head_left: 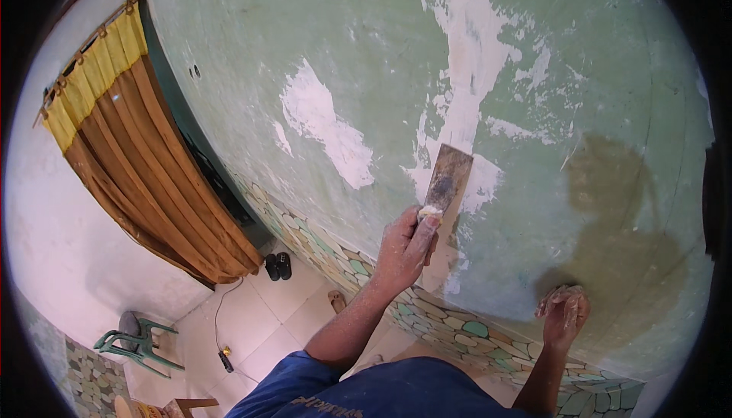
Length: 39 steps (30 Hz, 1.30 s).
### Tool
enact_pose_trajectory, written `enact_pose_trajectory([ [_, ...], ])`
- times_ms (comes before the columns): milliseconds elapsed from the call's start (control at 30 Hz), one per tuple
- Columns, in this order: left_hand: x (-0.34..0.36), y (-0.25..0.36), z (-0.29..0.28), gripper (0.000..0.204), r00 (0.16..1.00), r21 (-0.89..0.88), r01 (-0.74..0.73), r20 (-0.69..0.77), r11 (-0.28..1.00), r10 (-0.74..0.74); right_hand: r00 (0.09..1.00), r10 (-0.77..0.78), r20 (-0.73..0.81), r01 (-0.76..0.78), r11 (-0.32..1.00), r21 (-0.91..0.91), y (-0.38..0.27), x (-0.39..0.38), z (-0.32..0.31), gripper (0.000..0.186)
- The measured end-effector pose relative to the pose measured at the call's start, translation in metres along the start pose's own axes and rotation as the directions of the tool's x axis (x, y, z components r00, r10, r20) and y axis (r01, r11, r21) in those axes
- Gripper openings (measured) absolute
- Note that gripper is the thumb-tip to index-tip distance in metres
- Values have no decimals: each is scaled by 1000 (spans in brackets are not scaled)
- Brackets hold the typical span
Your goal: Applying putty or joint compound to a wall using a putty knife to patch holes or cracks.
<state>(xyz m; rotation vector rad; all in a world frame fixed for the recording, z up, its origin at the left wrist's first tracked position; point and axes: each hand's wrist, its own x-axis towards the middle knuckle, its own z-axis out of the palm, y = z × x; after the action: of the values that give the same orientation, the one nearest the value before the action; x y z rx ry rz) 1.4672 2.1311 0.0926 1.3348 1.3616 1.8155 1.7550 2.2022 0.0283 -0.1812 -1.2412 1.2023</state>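
Observation:
My left hand [408, 249] is closed around a putty knife [450, 174], its thumb lying along the lower end. The flat, stained metal blade points up and lies at a white putty strip [467, 75] on the green wall [366, 44]. A dab of white putty sits by the thumb. Lower and to the right, my right hand [563, 307] is by the wall, its fingers curled in and smeared with white paste. What lies inside those fingers is hidden. Another white putty patch [328, 132] is left of the strip.
Pebble-patterned tile [473, 328] covers the wall's lower part. A brown and yellow curtain [145, 159] hangs at the left. On the tiled floor [263, 319] are black sandals [278, 266], a cord with a socket [226, 358], a green chair [137, 345] and a wooden stool [179, 404].

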Motion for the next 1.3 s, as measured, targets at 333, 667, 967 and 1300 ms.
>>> enact_pose_trajectory([
  [333, 32, 75, 17, 32, 998, -27, -50, 48, 998, 52, 999, 15, -45, -17, 999, -43, -1, -6, 3, 32],
  [667, 35, 94, 8, 32, 989, 20, -118, 93, 993, 115, 999, -12, -47, 10, 999, -39, 2, -4, 3, 32],
  [967, 48, 108, 13, 32, 988, -5, -129, 82, 992, 129, 999, -14, -41, 12, 998, -57, 6, -6, 1, 31],
  [1300, 89, 187, 13, 39, 965, -82, -220, 125, 972, 229, 999, -30, -33, 27, 997, -77, 9, -6, -1, 30],
])
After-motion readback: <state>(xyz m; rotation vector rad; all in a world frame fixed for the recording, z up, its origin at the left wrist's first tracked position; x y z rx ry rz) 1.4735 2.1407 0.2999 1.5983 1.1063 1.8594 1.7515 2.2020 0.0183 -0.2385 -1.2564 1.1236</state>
